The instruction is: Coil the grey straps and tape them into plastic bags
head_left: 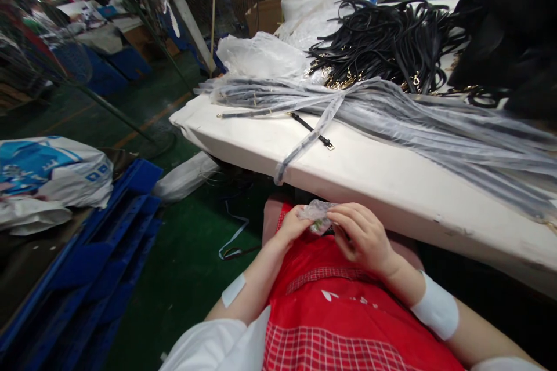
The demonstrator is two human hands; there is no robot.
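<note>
The packet point(319, 208) is crinkled clear plastic, the clasps point(343, 79) shiny metal, the black straps point(391, 40) apparently smooth leather.

Through the head camera I take this for a factory workshop: beyond the right hand point(365, 236), a long white worktable point(369, 157) carries a big heap of black straps point(391, 40) with gold-coloured clasps. Well left of the left hand point(296, 225) I see blue pallets point(102, 255) on a green floor point(174, 290), with blurred worktables point(126, 24) farther off.
</note>
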